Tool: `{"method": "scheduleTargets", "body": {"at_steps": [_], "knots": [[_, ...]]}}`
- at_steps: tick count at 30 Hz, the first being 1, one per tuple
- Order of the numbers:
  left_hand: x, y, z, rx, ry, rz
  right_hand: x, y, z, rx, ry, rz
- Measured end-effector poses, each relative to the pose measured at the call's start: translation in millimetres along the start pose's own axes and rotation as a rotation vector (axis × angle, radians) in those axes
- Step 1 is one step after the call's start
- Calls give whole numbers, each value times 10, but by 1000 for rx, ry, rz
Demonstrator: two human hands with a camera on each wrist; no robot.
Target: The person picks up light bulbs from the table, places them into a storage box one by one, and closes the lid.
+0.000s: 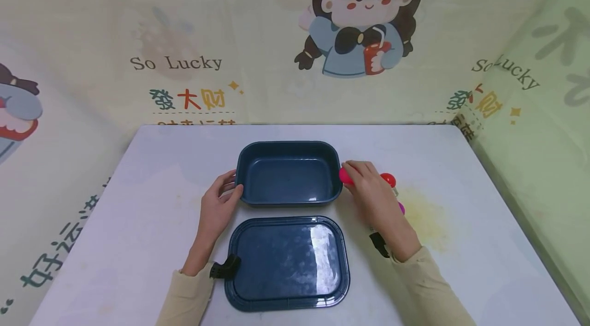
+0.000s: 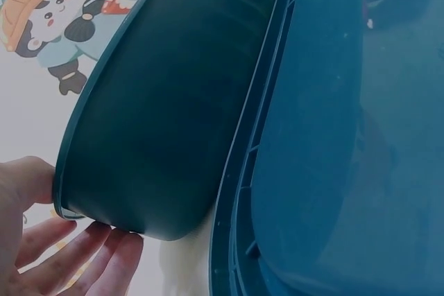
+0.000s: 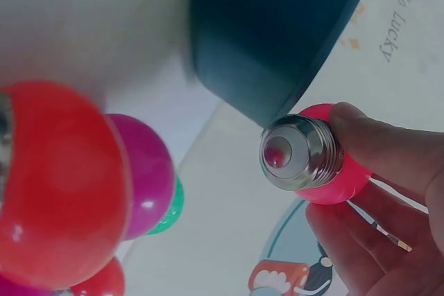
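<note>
My left hand holds the left end of a dark blue rectangular box, thumb at its rim and fingers against the outer wall. Inside, the box shows a bare floor. Beside the box's right rim, my right hand pinches a pink light bulb between thumb and fingers. In the right wrist view the silver screw base of this bulb faces the camera. Nearer me lies a dark blue lid, flat on the table.
Partly hidden behind my right hand are a red bulb and a magenta bulb. Several bulbs show in the right wrist view, among them a green one. A printed cloth hangs behind the white table.
</note>
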State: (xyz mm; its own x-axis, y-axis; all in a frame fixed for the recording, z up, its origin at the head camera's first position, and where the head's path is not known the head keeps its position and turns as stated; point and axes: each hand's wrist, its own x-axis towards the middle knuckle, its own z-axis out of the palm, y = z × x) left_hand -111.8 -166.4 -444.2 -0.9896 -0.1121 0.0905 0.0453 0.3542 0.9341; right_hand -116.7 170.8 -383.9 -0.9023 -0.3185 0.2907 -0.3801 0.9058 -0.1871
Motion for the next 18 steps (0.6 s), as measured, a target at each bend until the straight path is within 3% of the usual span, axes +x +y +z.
{"method": "scheduleTargets", "body": {"at_steps": [18], "knots": [[-1,-16,1,11,7,10,139,-75,11,23,32,-67]]}}
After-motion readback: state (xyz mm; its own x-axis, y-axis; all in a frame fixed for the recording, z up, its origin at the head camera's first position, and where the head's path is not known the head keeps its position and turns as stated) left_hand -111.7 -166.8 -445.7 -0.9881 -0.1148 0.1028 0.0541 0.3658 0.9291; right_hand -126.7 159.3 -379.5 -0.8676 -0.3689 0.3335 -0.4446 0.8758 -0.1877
